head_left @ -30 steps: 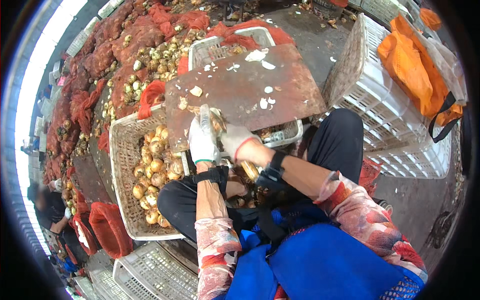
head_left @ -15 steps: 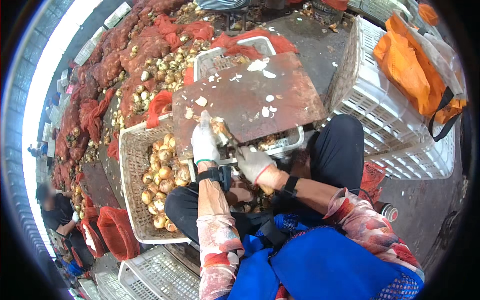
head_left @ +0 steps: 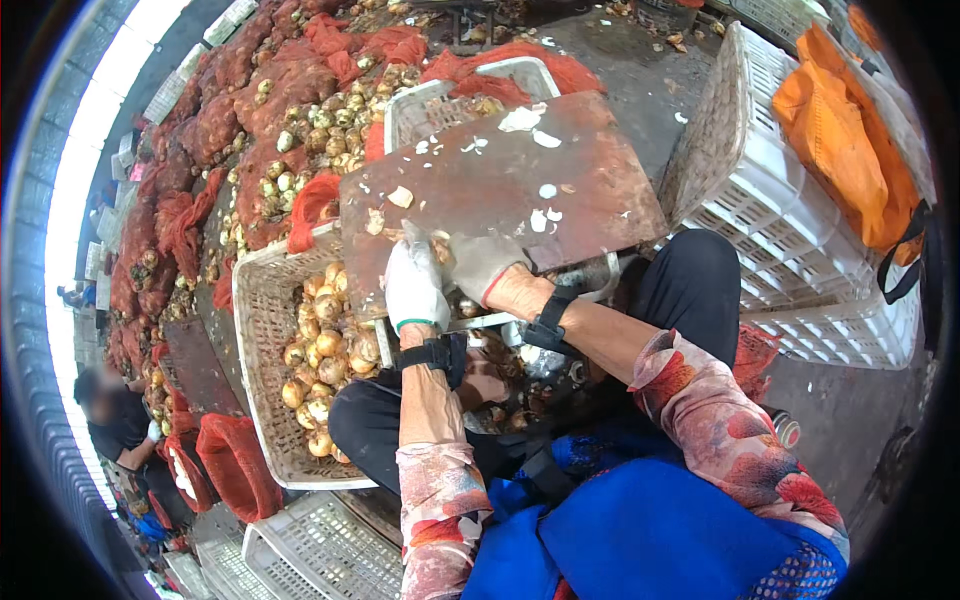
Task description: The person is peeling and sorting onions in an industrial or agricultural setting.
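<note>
Both my hands meet over the near left part of a worn reddish-brown board (head_left: 510, 190). My left hand (head_left: 415, 283), in a white glove, is closed around an onion (head_left: 441, 246), which is mostly hidden and blurred. My right hand (head_left: 487, 266), in a greyer glove, is pressed up against the onion from the right with its fingers bent. What those fingers hold cannot be made out. White and pale brown peel scraps (head_left: 400, 197) are scattered on the board.
A white crate (head_left: 250, 370) of brown-skinned onions (head_left: 328, 345) stands by my left knee. Stacked white crates (head_left: 770, 200) with an orange bag (head_left: 840, 140) rise on the right. Red net sacks (head_left: 285, 90) and loose onions lie far left. A person (head_left: 115, 420) works there.
My right hand has moved up and left, against my left hand and the onion. The onion, plainly visible before, is now mostly covered. The view has shifted slightly.
</note>
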`<state>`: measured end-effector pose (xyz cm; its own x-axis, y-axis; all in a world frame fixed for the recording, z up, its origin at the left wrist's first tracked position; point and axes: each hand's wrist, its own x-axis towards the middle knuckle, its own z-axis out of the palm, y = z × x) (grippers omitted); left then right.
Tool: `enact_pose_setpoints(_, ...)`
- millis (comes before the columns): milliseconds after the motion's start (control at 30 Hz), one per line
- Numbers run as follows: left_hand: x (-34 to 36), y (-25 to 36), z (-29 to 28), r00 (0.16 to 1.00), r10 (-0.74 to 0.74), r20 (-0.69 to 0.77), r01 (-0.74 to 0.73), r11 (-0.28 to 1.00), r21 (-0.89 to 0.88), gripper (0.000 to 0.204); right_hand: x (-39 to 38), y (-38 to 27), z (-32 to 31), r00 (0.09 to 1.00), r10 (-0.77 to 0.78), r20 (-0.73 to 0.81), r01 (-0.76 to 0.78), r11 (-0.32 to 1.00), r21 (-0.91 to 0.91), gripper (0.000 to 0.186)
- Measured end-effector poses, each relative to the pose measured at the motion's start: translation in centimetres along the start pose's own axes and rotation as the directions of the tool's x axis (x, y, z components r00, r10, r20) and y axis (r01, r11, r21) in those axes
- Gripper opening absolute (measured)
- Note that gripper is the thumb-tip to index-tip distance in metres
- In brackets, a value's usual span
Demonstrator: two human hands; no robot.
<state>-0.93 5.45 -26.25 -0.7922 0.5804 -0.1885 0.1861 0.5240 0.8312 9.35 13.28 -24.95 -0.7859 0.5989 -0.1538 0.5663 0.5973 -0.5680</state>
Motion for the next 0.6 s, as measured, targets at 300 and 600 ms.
enact_pose_setpoints(300, 1.1, -0.8, 1.4, 0.981, 0.160, -0.108, -0.129, 0.959, 0.254, 0.059, 1.2, 0.9, -0.4, 0.998, 0.060, 0.008, -0.060, 0.998, -0.009, 0.028)
enact_pose_setpoints(600, -0.3, 1.3, 0.3, 0.983, -0.077, 0.167, 0.141, 0.898, -0.416, 0.056, 0.6, 2.5, -0.1, 0.999, -0.018, 0.037, 0.014, 0.995, 0.101, 0.041)
